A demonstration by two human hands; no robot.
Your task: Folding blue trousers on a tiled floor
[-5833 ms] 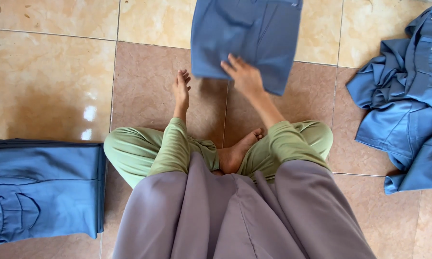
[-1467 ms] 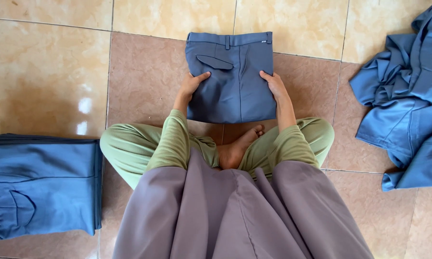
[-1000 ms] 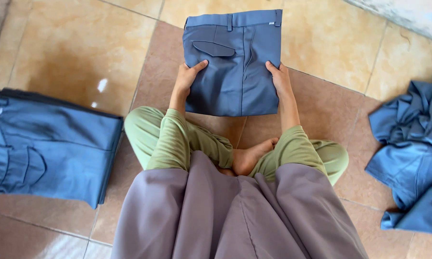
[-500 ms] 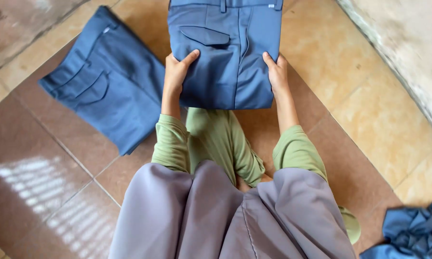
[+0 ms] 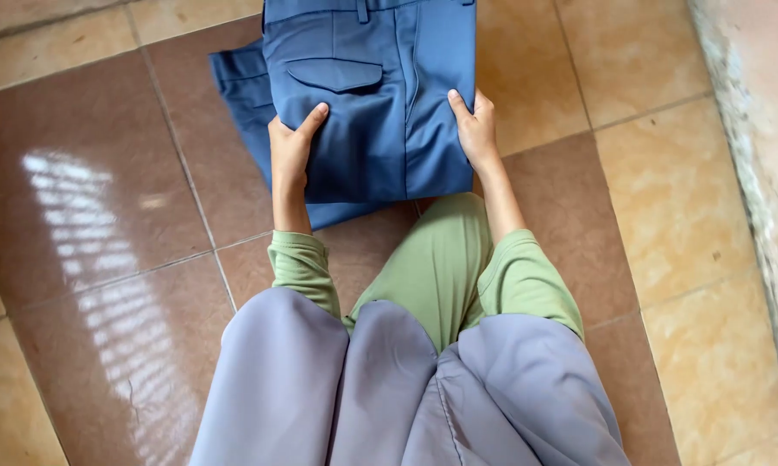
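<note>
Seen from the head camera looking down, a seated person in green sleeves held folded blue trousers [image 5: 380, 103] by both side edges, the left hand [image 5: 290, 148] gripping the left edge with its thumb on top and the right hand [image 5: 474, 129] gripping the right edge. The trousers sat over a stack of folded blue clothes [image 5: 238, 86] on the brown and tan tiled floor [image 5: 104, 216], just beyond the person's green-clad knee [image 5: 441, 259], and a grey cloth [image 5: 389, 388] hung in the foreground.

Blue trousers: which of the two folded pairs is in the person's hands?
The upper folded pair, the one showing a flap pocket, gripped by the left hand and right hand. The other pair lies underneath on the floor.
</note>
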